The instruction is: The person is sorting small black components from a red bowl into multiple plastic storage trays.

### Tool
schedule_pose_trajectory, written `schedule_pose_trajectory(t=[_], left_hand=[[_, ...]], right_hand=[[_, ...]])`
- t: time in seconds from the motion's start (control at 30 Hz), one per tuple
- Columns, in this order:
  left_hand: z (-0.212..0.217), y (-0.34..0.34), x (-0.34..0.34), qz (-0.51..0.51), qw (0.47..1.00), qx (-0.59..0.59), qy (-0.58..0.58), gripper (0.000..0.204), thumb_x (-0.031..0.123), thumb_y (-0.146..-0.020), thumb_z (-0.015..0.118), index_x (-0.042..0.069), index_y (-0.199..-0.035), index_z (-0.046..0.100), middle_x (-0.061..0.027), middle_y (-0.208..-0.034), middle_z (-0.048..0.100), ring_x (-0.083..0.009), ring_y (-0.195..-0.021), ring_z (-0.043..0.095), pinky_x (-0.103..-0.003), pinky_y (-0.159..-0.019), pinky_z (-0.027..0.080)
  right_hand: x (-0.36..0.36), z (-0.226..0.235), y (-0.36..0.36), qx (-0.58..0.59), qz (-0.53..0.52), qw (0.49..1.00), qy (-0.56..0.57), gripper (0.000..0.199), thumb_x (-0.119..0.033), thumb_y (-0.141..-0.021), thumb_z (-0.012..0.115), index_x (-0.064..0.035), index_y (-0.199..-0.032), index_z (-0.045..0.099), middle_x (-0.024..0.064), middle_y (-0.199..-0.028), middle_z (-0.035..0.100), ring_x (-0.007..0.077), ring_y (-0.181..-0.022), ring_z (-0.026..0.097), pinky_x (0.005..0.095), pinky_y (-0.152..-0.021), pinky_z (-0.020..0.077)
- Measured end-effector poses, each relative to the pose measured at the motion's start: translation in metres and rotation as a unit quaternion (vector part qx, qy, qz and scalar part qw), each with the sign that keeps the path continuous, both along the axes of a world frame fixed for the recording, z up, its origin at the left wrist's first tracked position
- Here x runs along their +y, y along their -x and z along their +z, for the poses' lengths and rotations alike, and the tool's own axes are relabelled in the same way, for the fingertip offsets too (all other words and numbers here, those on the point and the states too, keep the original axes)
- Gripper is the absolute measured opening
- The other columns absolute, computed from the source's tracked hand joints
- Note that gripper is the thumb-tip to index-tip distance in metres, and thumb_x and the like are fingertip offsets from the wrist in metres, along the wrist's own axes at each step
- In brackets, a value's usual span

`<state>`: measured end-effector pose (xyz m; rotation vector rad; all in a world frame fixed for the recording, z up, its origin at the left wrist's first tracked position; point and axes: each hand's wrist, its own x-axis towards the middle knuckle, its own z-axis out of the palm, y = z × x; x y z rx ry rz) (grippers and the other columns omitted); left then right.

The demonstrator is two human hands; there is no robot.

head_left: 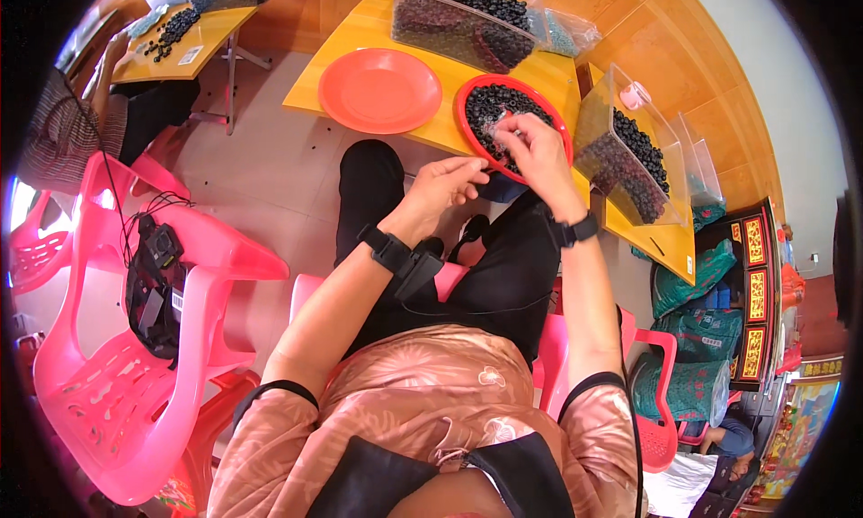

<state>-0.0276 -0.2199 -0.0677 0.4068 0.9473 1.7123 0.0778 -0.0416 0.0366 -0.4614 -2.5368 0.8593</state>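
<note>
A red bowl (564, 133) full of small black ring-shaped parts (508, 100) stands at the table's near edge. Over it is my right hand (539, 156), thumb and fingers pinched together; a whitish and red bit shows by the fingertips, too small to name. My left hand (440, 187) is at the bowl's near left rim, thumb and forefinger pinched, the other fingers curled. Something tiny and dark shows at its fingertips, and I cannot tell what it is. Left of the bowl lies a flat red plate (380, 90) with nothing on it.
Clear bins of black parts stand at the table's back (463, 28) and right (629, 149). A clear bag (566, 34) lies behind. Pink chairs (108, 401) stand left, one carrying a black device (162, 248). Another person (72, 127) sits at the far-left table (193, 55); green sacks (692, 338) lie right.
</note>
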Motion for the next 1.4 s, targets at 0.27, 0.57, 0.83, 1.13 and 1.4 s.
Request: schedule_pose_trajectory(t=[0.27,0.57,0.83,1.13,1.4], left_hand=[[0.003,0.003,0.001,0.017,0.999,-0.018,-0.048,0.027,0.028,-0.113,0.072,0.004,-0.125,0.078,-0.0008,-0.107,0.080,-0.0075,-0.085,0.066,-0.023,-0.077,0.053],[0.025,-0.012,-0.002,0.153,0.972,0.177,-0.029,0.020,0.013,-0.108,0.077,0.000,-0.123,0.080,-0.0003,-0.100,0.078,-0.0043,-0.082,0.064,-0.021,-0.078,0.051],[0.036,-0.022,-0.005,0.258,0.846,0.466,-0.026,0.015,-0.001,-0.097,0.082,0.000,-0.113,0.082,-0.0007,-0.090,0.071,-0.0058,-0.077,0.065,-0.024,-0.071,0.053],[0.039,-0.023,-0.009,0.264,0.813,0.517,-0.035,0.020,-0.003,-0.096,0.079,0.003,-0.115,0.084,-0.0073,-0.096,0.079,-0.0131,-0.086,0.076,-0.026,-0.077,0.059],[0.028,-0.026,-0.009,0.211,0.906,0.368,-0.014,0.019,0.002,-0.104,0.076,0.000,-0.121,0.083,-0.0036,-0.102,0.083,-0.0069,-0.089,0.074,-0.023,-0.077,0.058]], right_hand=[[-0.055,-0.023,-0.025,0.107,0.014,0.989,-0.103,0.011,-0.003,-0.101,0.076,0.0020,-0.111,0.077,0.0123,-0.100,0.073,0.0239,-0.085,0.073,0.0354,-0.077,0.0579],[-0.063,-0.037,-0.045,0.095,-0.081,0.958,0.259,0.027,-0.022,-0.117,0.063,-0.0005,-0.120,0.078,0.0013,-0.097,0.073,0.0073,-0.074,0.060,0.0243,-0.068,0.0487],[-0.059,-0.034,-0.046,0.089,-0.026,0.920,0.381,0.026,-0.025,-0.114,0.069,-0.0010,-0.111,0.077,-0.0001,-0.092,0.073,0.0067,-0.074,0.060,0.0238,-0.068,0.0471],[-0.057,-0.039,-0.046,0.103,-0.004,0.913,0.395,0.022,-0.022,-0.113,0.072,-0.0003,-0.114,0.078,0.0008,-0.094,0.074,0.0068,-0.076,0.060,0.0235,-0.072,0.0481],[-0.078,-0.042,-0.042,0.150,-0.055,0.929,0.334,0.018,-0.015,-0.110,0.073,0.0010,-0.114,0.082,-0.0002,-0.091,0.079,0.0040,-0.072,0.061,0.0225,-0.063,0.0458]])
